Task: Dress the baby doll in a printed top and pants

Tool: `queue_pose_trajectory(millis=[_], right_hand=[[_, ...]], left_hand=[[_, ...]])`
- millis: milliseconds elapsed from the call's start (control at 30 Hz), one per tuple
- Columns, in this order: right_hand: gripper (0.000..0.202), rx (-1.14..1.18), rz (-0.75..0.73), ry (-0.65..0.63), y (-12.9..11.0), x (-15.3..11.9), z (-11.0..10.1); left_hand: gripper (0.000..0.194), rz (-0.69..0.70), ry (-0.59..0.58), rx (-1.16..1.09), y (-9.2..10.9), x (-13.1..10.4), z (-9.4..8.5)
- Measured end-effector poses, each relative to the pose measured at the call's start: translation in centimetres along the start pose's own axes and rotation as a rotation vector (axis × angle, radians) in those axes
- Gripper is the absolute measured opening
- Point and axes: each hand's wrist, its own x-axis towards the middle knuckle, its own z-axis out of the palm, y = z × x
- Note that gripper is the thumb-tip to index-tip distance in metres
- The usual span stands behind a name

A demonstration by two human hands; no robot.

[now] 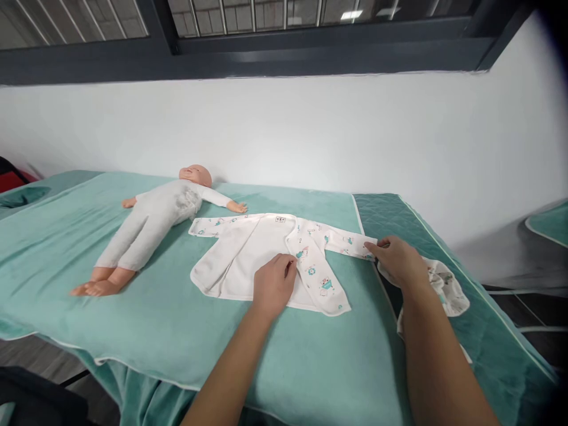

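A white baby shirt [239, 260] with small printed figures lies spread out, its front open and both sleeves stretched sideways. My left hand [274, 287] is closed in a pinch at the inner edge of the right-hand front panel. At the end of the right sleeve, my right hand [397, 260] pinches the cuff between thumb and fingers. A baby doll [160, 207] in a white bodysuit lies on its back to the left, one hand close to the shirt's left sleeve. Partly hidden behind my right forearm is a crumpled printed cloth [448, 290].
Everything lies on a light green sheet [177, 331] over a bed; a darker quilted cover [497, 355] shows at the right. A white wall [284, 130] and dark window frame [310, 53] stand behind. A dark object [39, 390] is at the lower left.
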Motion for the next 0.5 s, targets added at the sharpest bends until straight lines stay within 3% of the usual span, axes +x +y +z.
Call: queue_pose_trajectory(millis=[200,367,500], right_hand=[[0.029,0.250,-0.101,0.026,0.1,0.9,1.0],[0.025,0.744,-0.025,0.115,-0.5,1.4,1.3],[0.028,0.980,0.001,0.191,-0.9,1.5,1.3]], left_hand=[[0.024,0.000,-0.001,-0.006,0.1,0.1,-0.1],[0.024,-0.008,-0.007,-0.007,0.2,0.1,-0.2],[0.024,-0.011,-0.005,-0.001,0.3,0.1,-0.2]])
